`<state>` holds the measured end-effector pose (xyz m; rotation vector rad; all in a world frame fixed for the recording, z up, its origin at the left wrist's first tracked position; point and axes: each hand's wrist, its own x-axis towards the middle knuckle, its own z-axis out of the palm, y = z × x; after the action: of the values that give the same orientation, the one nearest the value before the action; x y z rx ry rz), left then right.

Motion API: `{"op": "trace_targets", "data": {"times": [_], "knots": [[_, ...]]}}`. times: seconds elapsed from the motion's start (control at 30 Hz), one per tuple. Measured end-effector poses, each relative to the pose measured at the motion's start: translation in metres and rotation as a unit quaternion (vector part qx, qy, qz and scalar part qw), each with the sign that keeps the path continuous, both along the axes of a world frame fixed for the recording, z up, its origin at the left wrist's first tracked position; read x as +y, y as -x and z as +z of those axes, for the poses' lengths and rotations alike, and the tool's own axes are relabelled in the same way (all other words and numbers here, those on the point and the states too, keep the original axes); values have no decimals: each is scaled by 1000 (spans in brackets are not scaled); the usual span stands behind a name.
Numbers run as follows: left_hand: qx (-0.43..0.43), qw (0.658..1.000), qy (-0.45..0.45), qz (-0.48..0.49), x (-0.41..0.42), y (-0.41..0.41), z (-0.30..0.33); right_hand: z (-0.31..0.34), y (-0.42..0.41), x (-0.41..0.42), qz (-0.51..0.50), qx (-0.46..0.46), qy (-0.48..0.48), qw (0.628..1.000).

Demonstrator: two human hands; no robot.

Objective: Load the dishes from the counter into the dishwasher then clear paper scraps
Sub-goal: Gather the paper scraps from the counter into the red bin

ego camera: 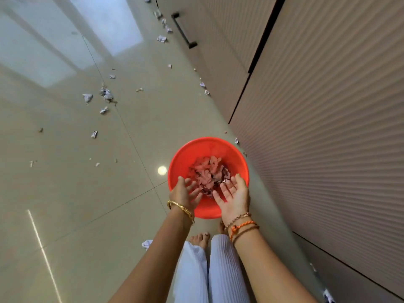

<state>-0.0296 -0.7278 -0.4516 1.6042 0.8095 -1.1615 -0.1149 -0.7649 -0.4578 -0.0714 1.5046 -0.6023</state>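
Over the red bucket (207, 154) your two hands hang with fingers spread and nothing in them: the left hand (185, 193) is turned palm inward at the near-left rim, the right hand (235, 194) lies palm up at the near-right rim, both loose and released. Between them, down inside the bucket, sits a heap of collected scraps (207, 172), tinted pink by the plastic walls, crumpled and jagged.

You look to be in the paper-clearing half of the job, at the point of emptying a handful; no dishes or dishwasher show here. Plenty is left: paper scraps (106, 94) lie scattered well apart across the floor (65, 193) ahead and to your left, more trail along the foot of the cabinets (317, 106), and one crumpled scrap (147, 243) rests just beside your left leg. Your next move likely calls for bending low and pinching small, light bits off a slick surface.

That floor is glossy pale tile with thin grout lines, mirror-bright. By contrast, the cabinet fronts are matte, finely ribbed, with a slim black bar handle (183, 30). Smooth and round, the bucket is shiny plastic.
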Motion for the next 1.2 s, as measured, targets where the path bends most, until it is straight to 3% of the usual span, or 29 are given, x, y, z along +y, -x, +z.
{"op": "trace_targets", "data": {"times": [0.2,0.37,0.5,0.67,0.8,0.97,1.07,1.2], "knots": [[-45,995,39,-80,-1,9,80,101,0,-22,-61,56,80,993],[-130,965,127,-191,2,21,234,270,16,-11,-54,53,204,976],[-224,894,243,-304,7,39,352,388,55,19,-62,42,323,943],[-272,788,427,-351,-9,96,453,485,115,40,-111,58,486,865],[-217,711,552,-378,-24,168,503,536,178,33,-210,109,554,798],[-140,663,587,-443,-47,273,535,576,279,20,-313,193,566,738],[-101,660,583,-463,-62,340,547,591,353,13,-341,236,542,731],[-65,623,584,-516,-70,433,554,593,457,14,-353,324,496,724]]}}
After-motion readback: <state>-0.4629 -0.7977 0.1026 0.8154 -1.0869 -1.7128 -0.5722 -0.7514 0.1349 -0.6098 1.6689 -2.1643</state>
